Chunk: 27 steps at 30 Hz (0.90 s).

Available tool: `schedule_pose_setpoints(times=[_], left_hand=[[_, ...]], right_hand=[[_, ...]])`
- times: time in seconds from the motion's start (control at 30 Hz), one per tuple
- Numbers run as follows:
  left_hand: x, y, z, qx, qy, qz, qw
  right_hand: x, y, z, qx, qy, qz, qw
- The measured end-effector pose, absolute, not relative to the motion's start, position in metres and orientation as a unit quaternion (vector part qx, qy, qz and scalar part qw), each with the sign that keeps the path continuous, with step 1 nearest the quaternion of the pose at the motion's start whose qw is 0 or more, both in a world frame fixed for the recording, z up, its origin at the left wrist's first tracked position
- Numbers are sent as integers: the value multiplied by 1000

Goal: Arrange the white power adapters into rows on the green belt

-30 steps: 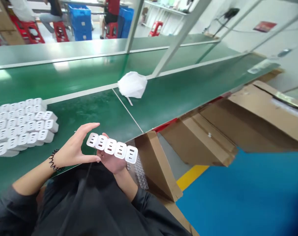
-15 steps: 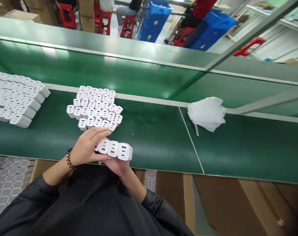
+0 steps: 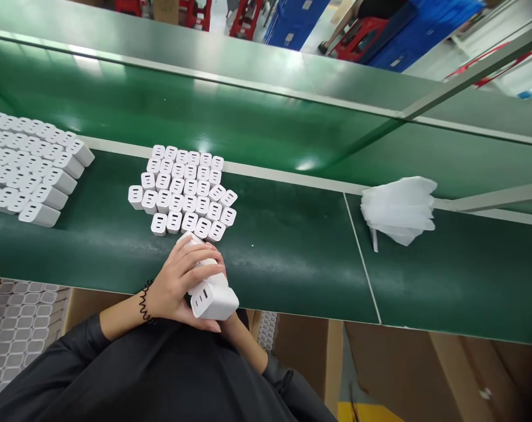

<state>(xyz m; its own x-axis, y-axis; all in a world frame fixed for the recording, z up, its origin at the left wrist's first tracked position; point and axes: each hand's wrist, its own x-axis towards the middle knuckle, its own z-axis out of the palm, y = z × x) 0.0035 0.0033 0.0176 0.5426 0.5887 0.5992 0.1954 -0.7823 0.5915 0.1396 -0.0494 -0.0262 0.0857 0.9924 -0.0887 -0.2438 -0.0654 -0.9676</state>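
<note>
Over the near edge of the green bench, my left hand (image 3: 178, 281) is wrapped round a short row of white USB chargers (image 3: 220, 302). A dark coiled band circles that wrist. My right hand (image 3: 221, 258) grips the same row from behind and below, mostly hidden by the chargers and the left hand. The nearest charger shows its slotted port face tilted to the left. Just beyond my hands, a cluster of similar chargers (image 3: 189, 187) stands on the bench with port faces up.
A larger block of chargers (image 3: 24, 164) stands at the left. A crumpled white bag (image 3: 398, 208) lies right of a pale seam. Below the bench edge, a box (image 3: 24, 328) holds white pieces in rows. A metal frame bar (image 3: 472, 64) slants across the upper right.
The held row has turned from sideways to pointing towards me, its port faces now tilted left. My left hand has moved over it. The view has shifted.
</note>
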Motion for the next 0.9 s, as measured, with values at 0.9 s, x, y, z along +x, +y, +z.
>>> schedule_pose_setpoints(times=[0.9], left_hand=[[38,23,27,681,423,250,543]], right_hand=[[208,-82,-41,-562,-599,188,539]])
